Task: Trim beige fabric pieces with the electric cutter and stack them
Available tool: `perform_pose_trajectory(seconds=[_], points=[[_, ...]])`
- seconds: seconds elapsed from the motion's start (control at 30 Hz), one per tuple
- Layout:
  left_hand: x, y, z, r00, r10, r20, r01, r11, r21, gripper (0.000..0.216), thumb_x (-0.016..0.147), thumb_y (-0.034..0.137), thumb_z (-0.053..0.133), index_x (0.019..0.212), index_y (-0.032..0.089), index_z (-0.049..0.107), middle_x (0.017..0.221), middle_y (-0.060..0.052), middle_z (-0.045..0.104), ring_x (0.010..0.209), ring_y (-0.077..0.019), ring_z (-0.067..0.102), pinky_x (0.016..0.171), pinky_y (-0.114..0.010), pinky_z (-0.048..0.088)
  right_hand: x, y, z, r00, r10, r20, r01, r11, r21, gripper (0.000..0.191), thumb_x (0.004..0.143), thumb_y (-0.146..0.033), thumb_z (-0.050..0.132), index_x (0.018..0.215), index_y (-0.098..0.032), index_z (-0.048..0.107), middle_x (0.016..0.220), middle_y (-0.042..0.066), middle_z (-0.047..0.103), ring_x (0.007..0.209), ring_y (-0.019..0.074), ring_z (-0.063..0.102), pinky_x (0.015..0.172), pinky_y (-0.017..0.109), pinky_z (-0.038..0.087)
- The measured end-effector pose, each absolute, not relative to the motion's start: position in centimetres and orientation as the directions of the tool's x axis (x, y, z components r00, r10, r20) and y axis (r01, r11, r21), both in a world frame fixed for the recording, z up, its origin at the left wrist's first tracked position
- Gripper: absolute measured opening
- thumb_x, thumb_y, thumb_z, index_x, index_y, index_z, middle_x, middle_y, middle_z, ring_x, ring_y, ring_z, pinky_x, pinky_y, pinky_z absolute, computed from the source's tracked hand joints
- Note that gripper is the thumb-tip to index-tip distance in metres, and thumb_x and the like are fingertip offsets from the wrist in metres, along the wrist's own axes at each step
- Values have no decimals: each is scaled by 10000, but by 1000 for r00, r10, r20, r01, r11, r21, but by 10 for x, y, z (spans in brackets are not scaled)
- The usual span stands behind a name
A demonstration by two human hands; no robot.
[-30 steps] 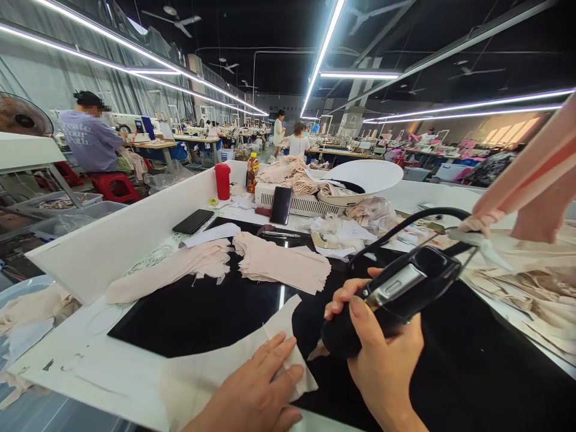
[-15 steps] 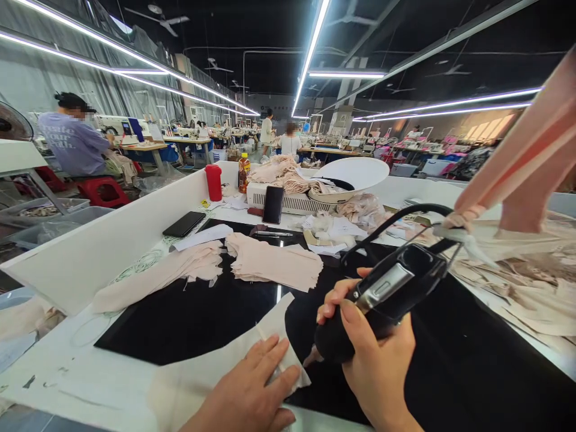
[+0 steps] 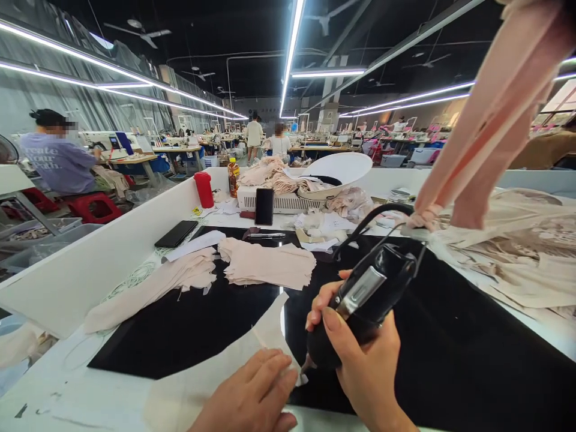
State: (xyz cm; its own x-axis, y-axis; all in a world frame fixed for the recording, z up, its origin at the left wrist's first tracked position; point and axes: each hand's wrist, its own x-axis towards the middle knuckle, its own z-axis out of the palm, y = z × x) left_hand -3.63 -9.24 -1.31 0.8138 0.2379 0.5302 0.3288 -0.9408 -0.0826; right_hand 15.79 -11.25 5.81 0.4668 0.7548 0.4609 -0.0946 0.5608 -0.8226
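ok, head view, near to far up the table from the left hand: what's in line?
Left hand on a fabric piece → stack of cut fabric → upright phone → white box. Right hand, gripping a black tool, sits beside.

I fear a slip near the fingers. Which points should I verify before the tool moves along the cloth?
1. Left hand pressed flat on the pale cloth: ok.
2. Right hand closed around the black tool: ok.
3. Tool tip at the cloth's corner, over the black mat: ok.
4. Left fingertips well apart from the tip: not ok, they lie close.
5. Cable clear of the cloth stack: ok.
6. Tip touching the cloth: cannot tell.
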Motion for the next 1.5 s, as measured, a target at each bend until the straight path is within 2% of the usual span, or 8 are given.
perform_pose_trajectory(seconds=[0.17,0.4,0.6,0.77,1.0,1.27,1.43,1.5], points=[[-31,-88,-10,825,228,517,312,-947,-81,435,1154,435,391,1263,109,658,1161,-106,753,1097,-216,726,1052,-293,585,156,-113,59,494,755,430,-103,543,-834,401,869,-304,833,1168,-291,565,804,-27,706,576,160,682,519,282,615],[-39,-87,-14,831,347,435,400,-916,-33,374,1051,437,633,1363,231,641,1380,-120,683,1261,-293,675,1049,-402,610,154,-114,60,501,745,441,-70,543,-837,376,871,-312,817,1151,-277,568,792,-18,695,588,166,676,547,300,622],[-41,-88,-15,858,356,369,405,-913,-60,472,984,381,737,1413,231,612,1439,-150,646,1294,-325,658,1044,-449,612,156,-112,61,480,753,450,-93,554,-827,349,886,-283,811,1148,-294,582,813,-29,708,597,153,677,567,296,622],[-41,-87,-22,850,350,394,402,-914,-56,498,1010,486,694,1430,234,603,1446,-146,649,1325,-315,645,1074,-428,595,157,-99,64,533,712,458,-88,585,-807,252,877,-268,821,1001,-267,602,823,-35,713,577,133,667,571,287,605],[-35,-88,-26,829,327,454,400,-913,-75,465,1054,530,607,1392,212,625,1400,-153,682,1288,-303,675,1064,-425,599,154,-88,59,537,718,443,-91,571,-816,250,881,-277,826,1005,-263,610,839,-39,717,591,127,669,569,277,589],[-33,-91,-32,818,348,457,424,-903,-72,522,970,518,739,1383,222,623,1408,-146,682,1277,-310,685,1072,-439,596,154,-88,55,512,704,492,-56,600,-798,261,882,-239,810,1049,-270,612,827,-41,718,576,128,672,549,265,593],[-30,-94,-38,817,320,479,437,-886,-153,578,974,608,696,1383,205,628,1372,-151,702,1240,-312,700,1014,-400,627,153,-89,57,498,715,491,-33,581,-813,220,894,-230,796,1021,-268,620,836,-41,717,575,119,671,556,256,601],[-29,-100,-39,814,305,495,453,-866,-211,507,1036,548,629,1406,202,622,1366,-135,707,1238,-293,698,994,-363,630,154,-92,58,491,729,477,-37,564,-825,247,889,-237,807,1050,-274,622,825,-41,715,578,123,672,566,260,607]])
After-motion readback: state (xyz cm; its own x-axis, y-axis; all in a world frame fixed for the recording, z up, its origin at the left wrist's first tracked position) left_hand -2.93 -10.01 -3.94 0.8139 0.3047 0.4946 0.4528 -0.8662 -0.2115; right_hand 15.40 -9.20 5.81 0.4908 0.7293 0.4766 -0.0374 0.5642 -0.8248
